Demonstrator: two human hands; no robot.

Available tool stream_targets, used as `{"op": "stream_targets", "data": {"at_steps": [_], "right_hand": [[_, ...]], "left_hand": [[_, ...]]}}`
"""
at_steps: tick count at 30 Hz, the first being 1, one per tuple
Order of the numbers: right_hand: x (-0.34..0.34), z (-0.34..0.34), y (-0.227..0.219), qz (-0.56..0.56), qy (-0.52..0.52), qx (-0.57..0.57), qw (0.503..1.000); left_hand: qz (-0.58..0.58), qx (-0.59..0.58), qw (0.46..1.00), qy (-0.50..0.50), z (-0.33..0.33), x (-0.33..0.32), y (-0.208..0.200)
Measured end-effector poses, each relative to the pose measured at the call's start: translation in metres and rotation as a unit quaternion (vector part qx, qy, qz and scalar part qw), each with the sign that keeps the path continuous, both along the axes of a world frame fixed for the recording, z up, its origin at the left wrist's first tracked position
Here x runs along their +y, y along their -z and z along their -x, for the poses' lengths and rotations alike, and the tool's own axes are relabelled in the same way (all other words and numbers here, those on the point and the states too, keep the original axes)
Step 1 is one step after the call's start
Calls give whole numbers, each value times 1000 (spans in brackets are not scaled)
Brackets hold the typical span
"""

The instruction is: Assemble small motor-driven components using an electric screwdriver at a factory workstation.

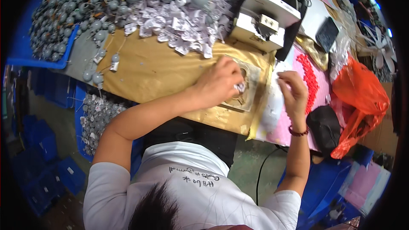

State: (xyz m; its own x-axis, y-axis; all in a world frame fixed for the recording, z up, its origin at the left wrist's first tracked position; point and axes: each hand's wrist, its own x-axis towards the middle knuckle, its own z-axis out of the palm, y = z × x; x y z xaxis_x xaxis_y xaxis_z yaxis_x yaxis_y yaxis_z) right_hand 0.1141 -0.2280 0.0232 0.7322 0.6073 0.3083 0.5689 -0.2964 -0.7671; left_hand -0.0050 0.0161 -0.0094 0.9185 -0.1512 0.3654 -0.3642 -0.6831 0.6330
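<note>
My left hand is over a square, pale plate with a shaped recess. Its fingers are closed on a small white plastic part, which is partly hidden by them. To the right, my right hand hovers over a white and pink work surface, thumb and forefinger pinched together. Whatever those fingertips may hold is too small to make out. Beside that hand lies a strip of small red parts. Beyond my left hand, white plastic parts lie in a heap.
Grey bulb-shaped pieces with wires fill the far left. A white machine stands behind the plate. At right are a black pouch, an orange plastic bag and a dark phone-like slab. Brown sheeting covers the table.
</note>
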Motion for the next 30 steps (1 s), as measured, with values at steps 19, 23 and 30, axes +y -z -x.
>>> {"op": "stream_targets", "data": {"at_steps": [19, 23, 30], "right_hand": [[62, 41, 23, 89, -119, -259, 955], [64, 39, 26, 83, -130, -228, 961], [72, 17, -23, -73, -24, -200, 977]], "left_hand": [[-219, -124, 919, -303, -117, 131, -63], [-227, -65, 931, -279, -129, 139, -67], [48, -111, 983, -139, -79, 110, -125]]}}
